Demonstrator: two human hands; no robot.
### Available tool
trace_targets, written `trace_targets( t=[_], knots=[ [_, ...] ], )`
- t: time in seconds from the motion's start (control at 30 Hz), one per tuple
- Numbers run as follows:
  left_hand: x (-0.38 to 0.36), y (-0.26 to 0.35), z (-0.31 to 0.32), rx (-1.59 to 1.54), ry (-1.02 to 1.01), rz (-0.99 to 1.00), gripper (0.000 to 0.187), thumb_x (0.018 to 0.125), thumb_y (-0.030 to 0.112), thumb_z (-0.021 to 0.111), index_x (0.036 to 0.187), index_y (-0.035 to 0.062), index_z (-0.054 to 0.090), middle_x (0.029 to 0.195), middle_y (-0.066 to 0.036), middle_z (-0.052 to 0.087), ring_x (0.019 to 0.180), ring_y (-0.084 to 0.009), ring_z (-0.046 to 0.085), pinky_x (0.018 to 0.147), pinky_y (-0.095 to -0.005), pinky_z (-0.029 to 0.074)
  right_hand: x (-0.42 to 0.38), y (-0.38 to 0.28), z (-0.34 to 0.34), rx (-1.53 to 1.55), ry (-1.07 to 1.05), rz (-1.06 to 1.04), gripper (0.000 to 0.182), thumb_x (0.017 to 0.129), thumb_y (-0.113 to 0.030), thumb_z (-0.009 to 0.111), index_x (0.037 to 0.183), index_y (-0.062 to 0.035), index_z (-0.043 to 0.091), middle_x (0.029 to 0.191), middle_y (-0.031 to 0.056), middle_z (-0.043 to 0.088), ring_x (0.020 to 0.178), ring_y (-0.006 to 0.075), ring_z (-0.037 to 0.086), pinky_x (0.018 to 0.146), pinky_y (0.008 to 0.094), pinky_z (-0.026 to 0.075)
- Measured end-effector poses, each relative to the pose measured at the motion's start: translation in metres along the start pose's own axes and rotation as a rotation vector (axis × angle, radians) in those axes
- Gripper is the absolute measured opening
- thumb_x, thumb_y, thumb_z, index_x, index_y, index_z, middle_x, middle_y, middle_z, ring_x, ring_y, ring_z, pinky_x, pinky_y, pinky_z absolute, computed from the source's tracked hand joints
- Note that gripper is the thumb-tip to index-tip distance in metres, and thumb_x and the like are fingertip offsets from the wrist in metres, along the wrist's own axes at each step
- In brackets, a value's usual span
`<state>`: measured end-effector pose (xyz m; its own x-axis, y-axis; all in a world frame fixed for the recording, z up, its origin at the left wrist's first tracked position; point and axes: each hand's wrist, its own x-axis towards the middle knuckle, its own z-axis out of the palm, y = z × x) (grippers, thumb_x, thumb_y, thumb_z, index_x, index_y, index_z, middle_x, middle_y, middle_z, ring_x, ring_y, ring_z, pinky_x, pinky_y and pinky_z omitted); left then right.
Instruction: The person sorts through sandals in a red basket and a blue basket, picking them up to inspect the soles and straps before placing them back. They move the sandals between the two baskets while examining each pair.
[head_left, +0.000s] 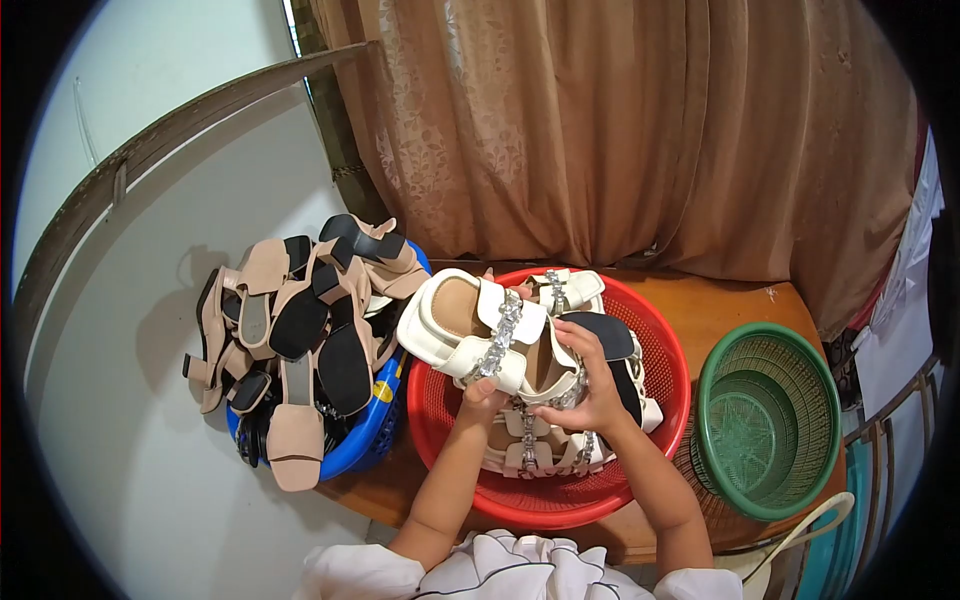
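A white sandal [462,325] with a tan insole and a jewelled strap is held above the red basket [455,480]. My left hand [484,397] is closed around it, thumb on the front strap and fingertips showing at the far side. My right hand [590,385] grips the rear of the white footwear, with the thumb near a jewelled strap. A second white sole lies against the held sandal, so it may be a pair. Below, several white jewelled sandals [520,440] fill the red basket, one showing a dark sole [600,335].
A blue basket [375,430] at left is heaped with beige heeled sandals [295,435]. On the right of the wooden table [730,290] stands a green basket [765,420]. A brown curtain [600,130] hangs behind, and a white wall [200,180] borders the left.
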<state>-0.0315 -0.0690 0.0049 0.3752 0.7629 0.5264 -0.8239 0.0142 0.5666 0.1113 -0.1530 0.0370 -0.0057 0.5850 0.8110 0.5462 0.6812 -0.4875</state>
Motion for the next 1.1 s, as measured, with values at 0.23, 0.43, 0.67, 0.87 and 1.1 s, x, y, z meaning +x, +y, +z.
trace_targets(
  t=[0.23,0.43,0.67,0.87,1.1],
  knots=[
    [-0.004,-0.006,-0.012,-0.042,-0.131,-0.159,0.052,0.065,0.024,0.064,0.108,0.0023,0.045,0.092,-0.008,0.053,0.081,-0.0171,0.055,0.070,-0.0287,0.048,0.001,0.000,-0.004,-0.055,-0.027,-0.051,0.082,0.049,-0.025,0.079,0.119,-0.0033,0.041,0.119,0.0183,0.045,0.110,0.0349,0.043,0.094,0.0429,0.033],
    [-0.007,-0.009,-0.003,-0.050,-0.046,-0.070,0.052,0.064,0.026,0.064,0.107,0.0030,0.045,0.088,-0.007,0.054,0.076,-0.0170,0.055,0.065,-0.0284,0.048,0.000,-0.001,-0.001,-0.017,-0.012,-0.060,0.082,0.049,-0.025,0.079,0.119,-0.0039,0.042,0.120,0.0182,0.044,0.111,0.0346,0.043,0.094,0.0427,0.034],
    [-0.008,-0.010,0.002,-0.085,0.021,0.038,0.054,0.063,0.029,0.064,0.107,0.0042,0.045,0.084,-0.007,0.055,0.071,-0.0172,0.056,0.059,-0.0283,0.048,-0.003,0.002,-0.001,-0.049,0.001,-0.052,0.079,0.052,-0.027,0.078,0.119,-0.0053,0.042,0.121,0.0177,0.033,0.115,0.0338,0.037,0.096,0.0421,0.033],
    [0.017,0.000,0.043,-0.081,-0.015,0.298,0.073,0.067,0.044,0.057,0.123,0.0026,0.035,0.109,-0.016,0.048,0.100,-0.0257,0.050,0.085,-0.0371,0.041,-0.003,0.002,-0.002,-0.172,-0.007,-0.069,0.092,0.052,-0.038,0.080,0.126,-0.0065,0.035,0.126,0.0192,0.029,0.118,0.0370,0.033,0.097,0.0447,0.032],
    [0.027,0.010,0.038,-0.238,-0.063,0.355,0.086,0.073,0.061,0.042,0.135,0.0039,0.021,0.128,-0.026,0.034,0.122,-0.0397,0.032,0.102,-0.0496,0.026,0.000,0.002,-0.011,-0.156,0.041,-0.100,0.095,0.051,-0.052,0.076,0.125,-0.0063,0.039,0.125,0.0200,0.034,0.115,0.0367,0.038,0.095,0.0453,0.033]
  ],
)
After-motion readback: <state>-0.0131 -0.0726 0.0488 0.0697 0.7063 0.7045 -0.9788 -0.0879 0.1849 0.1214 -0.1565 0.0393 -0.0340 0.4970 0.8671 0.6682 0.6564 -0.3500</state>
